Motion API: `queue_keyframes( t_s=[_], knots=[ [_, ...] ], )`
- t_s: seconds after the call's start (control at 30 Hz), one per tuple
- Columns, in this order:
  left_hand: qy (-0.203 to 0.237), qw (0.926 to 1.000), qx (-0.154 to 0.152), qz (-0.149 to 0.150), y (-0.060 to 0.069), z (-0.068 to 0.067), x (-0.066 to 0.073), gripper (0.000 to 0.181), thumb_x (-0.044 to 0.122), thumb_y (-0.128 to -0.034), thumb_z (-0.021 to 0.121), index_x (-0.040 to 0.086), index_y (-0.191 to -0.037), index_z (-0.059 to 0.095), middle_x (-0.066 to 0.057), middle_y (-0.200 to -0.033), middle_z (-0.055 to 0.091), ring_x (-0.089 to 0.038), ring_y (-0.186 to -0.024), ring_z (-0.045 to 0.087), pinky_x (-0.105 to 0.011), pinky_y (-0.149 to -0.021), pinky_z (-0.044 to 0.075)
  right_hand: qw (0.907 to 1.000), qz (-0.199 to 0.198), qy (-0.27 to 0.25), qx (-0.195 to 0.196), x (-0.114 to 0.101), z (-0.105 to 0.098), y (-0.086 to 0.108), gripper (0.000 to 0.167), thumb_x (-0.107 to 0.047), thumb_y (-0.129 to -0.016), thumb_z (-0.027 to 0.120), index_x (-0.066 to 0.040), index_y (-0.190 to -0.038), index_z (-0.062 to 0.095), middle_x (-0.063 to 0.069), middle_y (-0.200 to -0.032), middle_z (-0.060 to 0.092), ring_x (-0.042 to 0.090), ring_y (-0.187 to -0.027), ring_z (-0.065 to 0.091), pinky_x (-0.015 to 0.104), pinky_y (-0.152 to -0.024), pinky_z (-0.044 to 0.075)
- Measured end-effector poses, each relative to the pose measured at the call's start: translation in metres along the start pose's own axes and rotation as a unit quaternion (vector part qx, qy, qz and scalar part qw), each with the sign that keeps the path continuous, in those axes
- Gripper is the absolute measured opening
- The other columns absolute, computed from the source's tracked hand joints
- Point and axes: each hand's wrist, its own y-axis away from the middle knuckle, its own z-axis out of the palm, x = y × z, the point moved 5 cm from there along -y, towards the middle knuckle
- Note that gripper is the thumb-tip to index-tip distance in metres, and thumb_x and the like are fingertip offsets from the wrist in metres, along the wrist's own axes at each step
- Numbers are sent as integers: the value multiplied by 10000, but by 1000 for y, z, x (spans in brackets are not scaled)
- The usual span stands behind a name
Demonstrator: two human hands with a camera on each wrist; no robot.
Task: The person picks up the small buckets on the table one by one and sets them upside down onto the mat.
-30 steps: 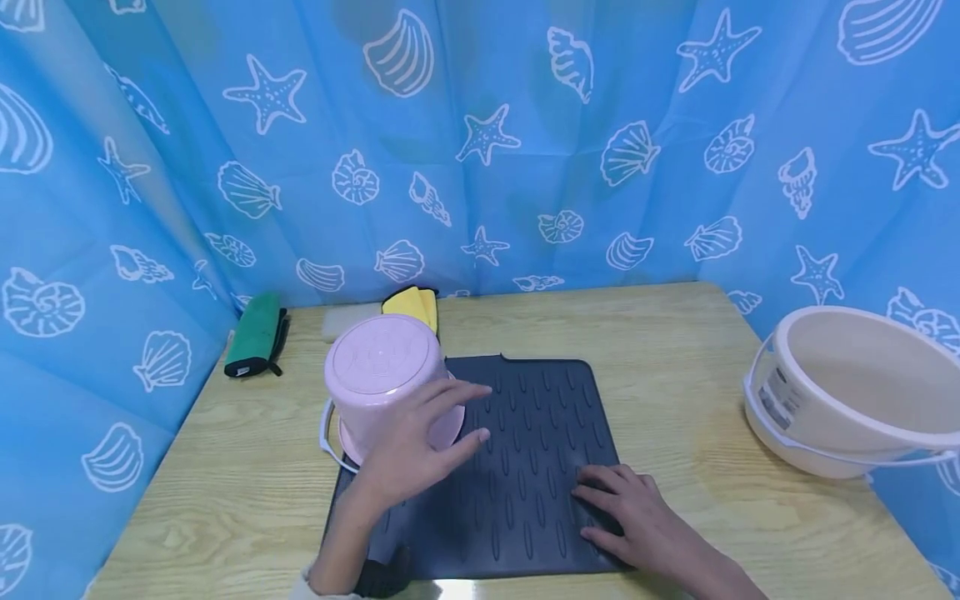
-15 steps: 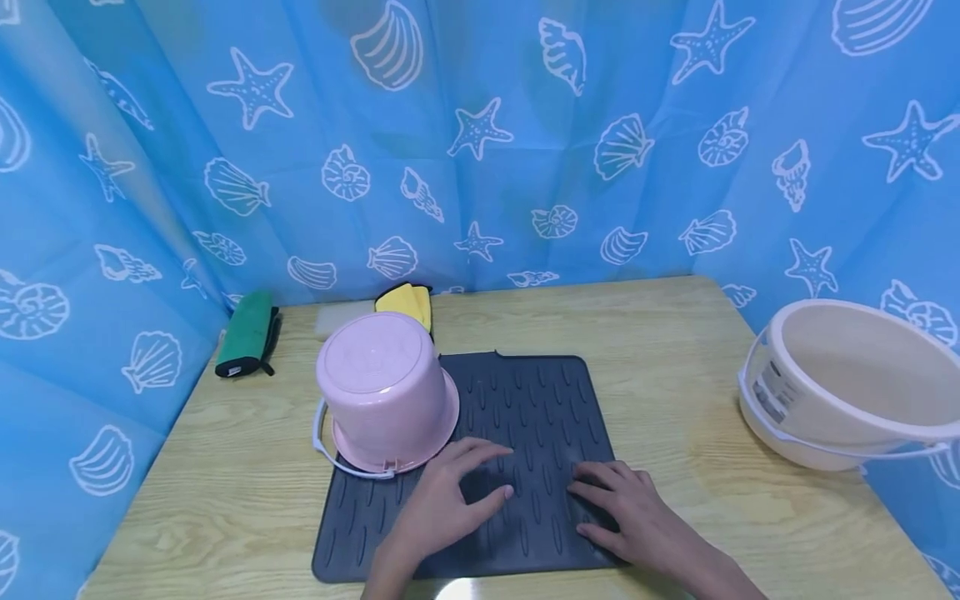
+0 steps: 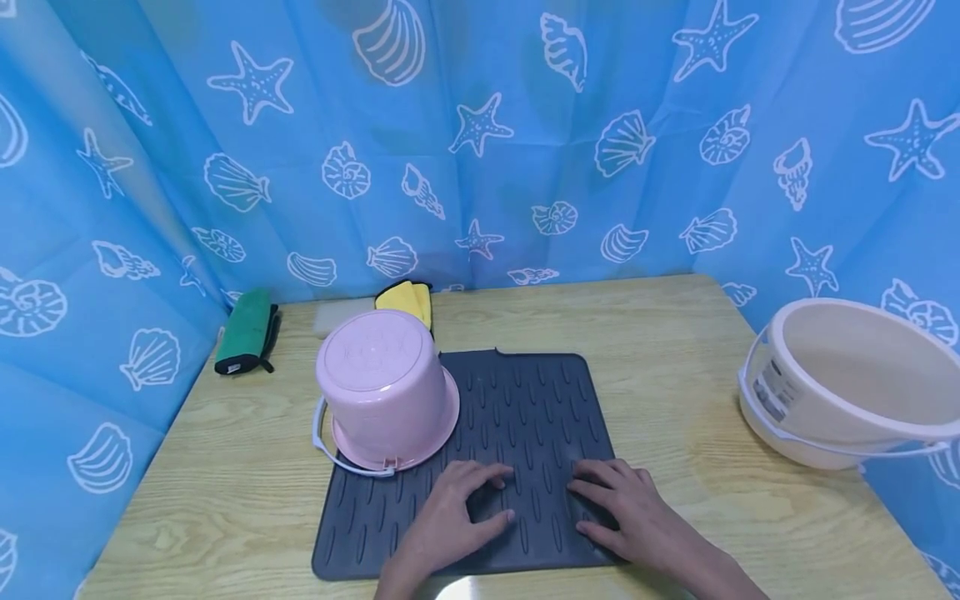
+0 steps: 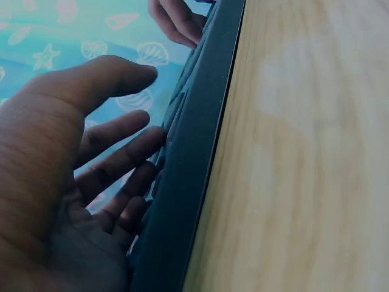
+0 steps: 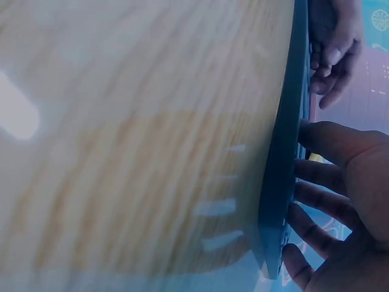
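Note:
A pink bucket (image 3: 386, 392) stands upside down on the left part of a dark ribbed mat (image 3: 525, 417), its pale handle (image 3: 337, 458) hanging at the rim. In front of the bucket, apart from it, my left hand (image 3: 453, 517) rests over the mat with fingers loosely bent and nothing in its grasp. My right hand (image 3: 626, 512) lies at the mat's right edge, fingertips on the ribbed surface, holding nothing. In the left wrist view the left fingers (image 4: 115, 158) touch or nearly touch the mat. The right wrist view has the right fingers (image 5: 316, 225) against the mat.
At the right of the wooden table (image 3: 675, 358) stands a large cream bucket (image 3: 810, 400), upright. A green rolled cloth (image 3: 246, 332) lies at the far left, with a yellow cloth (image 3: 407, 302) behind the pink bucket. A blue shell-patterned curtain (image 3: 480, 192) surrounds the table.
My left hand has moved off the pink bucket, toward me and to the right, then down to the mat. My right hand has stayed in place. The head view has shifted slightly.

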Motion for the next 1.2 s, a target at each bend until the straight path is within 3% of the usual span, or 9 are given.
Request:
queue_keyframes(
  t_s=[0.17,0.4,0.6,0.7,0.83,0.93,1.0,1.07,1.2],
  knots=[
    [-112,9999,-110,59,2,5,-3,385,383,-873,760,319,-1243,678,144,-1236,584,-148,-1208,462,-504,-1024,423,9996,-102,105,251,-2,-10,1,437,-353,-895,753,-109,-1253,692,44,-1317,575,228,-1148,518,459,-845,407],
    [-131,9994,-141,275,2,7,-2,250,316,-855,793,314,-1097,730,139,-1219,569,-150,-1190,453,-503,-1018,410,9845,-512,548,1583,-3,-50,7,410,-249,-802,846,-83,-1155,721,53,-1179,647,221,-1069,597,437,-797,444],
    [-99,9995,-182,229,3,7,-3,244,318,-855,793,325,-1091,730,142,-1225,565,-146,-1189,445,-503,-1014,408,9778,-432,860,1863,6,-92,10,387,-202,-797,835,-98,-1150,715,52,-1150,658,259,-1060,608,502,-813,452],
    [-95,9995,-168,260,2,7,-3,247,318,-858,791,323,-1096,729,145,-1227,563,-142,-1185,444,-497,-1010,410,9723,-423,1010,2065,14,-114,13,358,-210,-821,804,-79,-1141,715,84,-1135,668,303,-1044,617,538,-824,451],
    [-108,9992,-92,365,3,5,-2,241,310,-859,794,314,-1092,731,141,-1220,568,-144,-1174,452,-488,-1000,411,9607,-424,1231,2452,30,-143,17,401,-408,-967,636,-44,-1113,716,142,-1096,676,369,-1000,626,580,-788,446],
    [-135,9990,-26,435,3,4,-1,241,296,-853,802,306,-1084,733,131,-1214,577,-148,-1170,460,-490,-997,408,9551,-293,1376,2608,45,-161,19,397,-388,-951,663,-23,-1098,714,179,-1079,676,405,-979,627,600,-743,436],
    [-161,9989,-16,443,4,4,-2,247,290,-847,807,301,-1082,734,125,-1214,581,-152,-1170,463,-495,-998,407,9537,-102,1478,2617,56,-170,21,342,-264,-871,753,-11,-1097,710,199,-1085,671,423,-979,620,599,-722,433],
    [-175,9989,-52,423,3,4,-2,246,297,-848,805,307,-1083,732,126,-1216,579,-151,-1169,461,-497,-998,409,9528,209,1606,2570,67,-177,25,378,-159,-783,809,1,-1108,703,213,-1100,664,440,-995,605,598,-705,421],
    [-149,9992,-164,341,1,7,-3,244,320,-854,796,326,-1088,726,142,-1223,570,-142,-1171,454,-494,-1005,410,9455,793,1917,2508,93,-190,35,419,-145,-776,801,27,-1138,678,238,-1124,643,463,-987,583,597,-675,401]
  ],
)
